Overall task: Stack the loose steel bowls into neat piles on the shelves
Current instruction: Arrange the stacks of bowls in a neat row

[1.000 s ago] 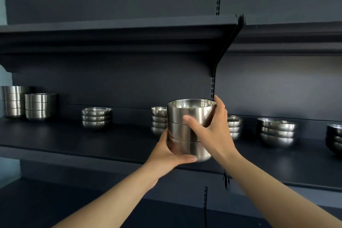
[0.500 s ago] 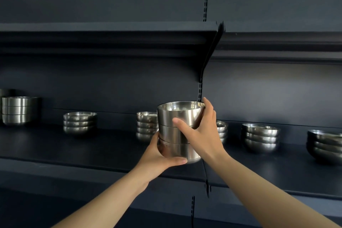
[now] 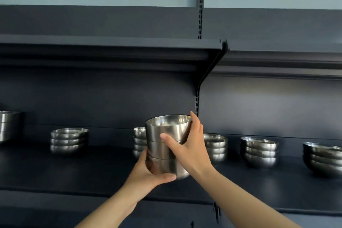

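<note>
A stack of three bowls [image 3: 167, 146] sits between the left hand [image 3: 148, 172] below and the right hand [image 3: 188, 146] beside it, before five piles ranged along the shelf [image 3: 92, 168], beneath an upper shelf [image 3: 111, 44].

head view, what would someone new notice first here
First, the stack of steel bowls held up at centre frame, in front of the dark shelf. The left hand cups its base while the right hand grips its side, fingers reaching the top bowl's rim. Behind, low piles of bowls line the shelf, such as one at left and one at right.
</note>
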